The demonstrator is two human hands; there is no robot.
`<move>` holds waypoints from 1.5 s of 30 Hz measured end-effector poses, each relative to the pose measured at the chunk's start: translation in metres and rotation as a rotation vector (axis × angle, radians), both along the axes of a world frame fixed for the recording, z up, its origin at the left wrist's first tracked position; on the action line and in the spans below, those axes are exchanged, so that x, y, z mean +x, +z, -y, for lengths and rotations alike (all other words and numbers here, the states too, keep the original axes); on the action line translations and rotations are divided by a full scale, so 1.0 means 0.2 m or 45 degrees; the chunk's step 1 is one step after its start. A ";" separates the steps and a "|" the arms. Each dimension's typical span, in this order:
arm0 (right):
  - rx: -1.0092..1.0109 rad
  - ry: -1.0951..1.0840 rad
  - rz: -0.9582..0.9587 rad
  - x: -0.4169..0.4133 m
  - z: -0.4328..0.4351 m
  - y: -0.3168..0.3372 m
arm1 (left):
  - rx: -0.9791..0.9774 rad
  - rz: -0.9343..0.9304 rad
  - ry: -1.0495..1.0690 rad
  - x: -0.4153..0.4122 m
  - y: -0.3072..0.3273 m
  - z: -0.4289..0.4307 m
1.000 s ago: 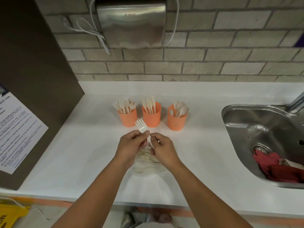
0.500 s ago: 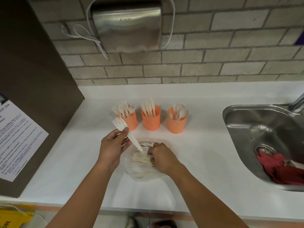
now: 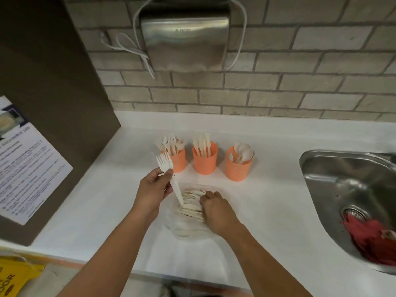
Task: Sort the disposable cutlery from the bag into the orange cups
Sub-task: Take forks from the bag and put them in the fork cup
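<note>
1. Pinching a white fork between thumb and fingers, the left hand holds it tines up, just in front of the left orange cup; the handle slants down toward the bag.
2. The clear bag lies flat on the white bench, and a pile of loose cutlery lies in it.
3. The right hand rests on this pile with bent fingers; whether it pinches a piece cannot be told, because the fingertips are hidden.
4. Three orange cups stand in a row behind the bag: the left cup has forks, the middle cup has knives, the right cup has spoons.
5. A steel sink is set in the bench to the right, with a red cloth in it.
6. A metal hand dryer hangs on the brick wall above the cups, and a printed notice is on the dark panel at the left.
</note>
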State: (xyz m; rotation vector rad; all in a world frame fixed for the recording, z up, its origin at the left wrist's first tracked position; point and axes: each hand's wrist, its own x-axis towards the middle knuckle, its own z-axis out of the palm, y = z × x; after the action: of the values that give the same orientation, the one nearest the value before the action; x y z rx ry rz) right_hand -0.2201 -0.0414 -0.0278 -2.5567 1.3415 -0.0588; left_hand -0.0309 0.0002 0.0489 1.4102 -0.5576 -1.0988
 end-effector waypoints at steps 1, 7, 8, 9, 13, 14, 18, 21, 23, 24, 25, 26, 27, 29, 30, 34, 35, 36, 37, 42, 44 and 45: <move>-0.005 -0.014 0.013 0.00 0.00 0.00 | 0.002 0.001 0.004 0.01 0.00 0.00; -0.001 -0.150 0.214 -0.02 0.03 -0.02 | 0.026 -0.001 0.040 0.01 -0.03 -0.02; 0.012 -0.162 0.277 -0.02 0.04 -0.02 | 0.030 -0.001 0.044 0.01 -0.03 -0.02; 0.040 -0.167 0.338 -0.02 0.05 -0.01 | 0.034 -0.002 0.044 0.01 -0.03 -0.02; 0.278 -0.202 0.478 -0.04 0.07 0.03 | 0.041 -0.008 0.034 0.01 -0.04 -0.03; 0.280 -0.222 0.490 -0.04 0.07 0.04 | 0.042 -0.007 0.033 0.01 -0.04 -0.03; 0.160 -0.223 0.380 -0.04 0.08 0.02 | 0.050 0.005 0.024 0.01 -0.05 -0.02; 0.077 -0.144 0.213 -0.03 0.06 0.02 | 0.046 0.014 0.008 -0.01 -0.04 -0.01; 0.010 -0.105 0.112 -0.01 0.04 0.01 | 0.043 0.023 0.004 -0.02 -0.04 -0.01; -0.008 -0.096 0.077 -0.01 0.04 0.01 | 0.041 0.030 0.006 -0.03 -0.04 -0.01; -0.020 -0.084 0.046 0.00 0.03 0.01 | 0.043 0.040 0.009 -0.03 -0.04 -0.01; -0.031 -0.065 0.021 0.01 0.03 0.01 | 0.047 0.048 0.011 -0.03 -0.05 -0.02; -0.038 -0.047 -0.001 0.01 0.03 0.00 | 0.051 0.055 0.011 -0.04 -0.05 -0.02; -0.047 -0.042 -0.020 0.01 0.03 0.00 | 0.055 0.062 0.006 -0.04 -0.06 -0.02; -0.042 -0.052 -0.026 0.01 0.03 0.00 | 0.058 0.065 0.004 -0.04 -0.06 -0.02; -0.010 -0.083 -0.097 0.01 0.04 0.00 | 0.067 0.083 -0.011 -0.05 -0.07 -0.02; -0.022 -0.081 -0.118 0.01 0.04 0.00 | 0.070 0.086 -0.011 -0.05 -0.07 -0.02; -0.039 -0.081 -0.129 0.02 0.03 -0.01 | 0.072 0.085 -0.008 -0.05 -0.07 -0.02; -0.053 -0.085 -0.137 0.02 0.03 -0.01 | 0.074 0.082 -0.005 -0.05 -0.08 -0.02; -0.085 -0.096 -0.157 0.03 0.02 -0.02 | 0.090 0.088 -0.003 -0.06 -0.08 -0.02; -0.078 -0.088 -0.146 0.03 0.02 -0.02 | 0.095 0.088 -0.005 -0.06 -0.08 -0.03; -0.067 -0.084 -0.141 0.03 0.02 -0.02 | 0.097 0.088 -0.007 -0.06 -0.08 -0.03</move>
State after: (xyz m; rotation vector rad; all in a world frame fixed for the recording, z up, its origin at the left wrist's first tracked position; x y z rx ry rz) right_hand -0.2145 -0.0461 -0.0316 -2.5928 1.4837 0.0359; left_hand -0.0438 0.0059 0.0331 1.5183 -0.5746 -1.0889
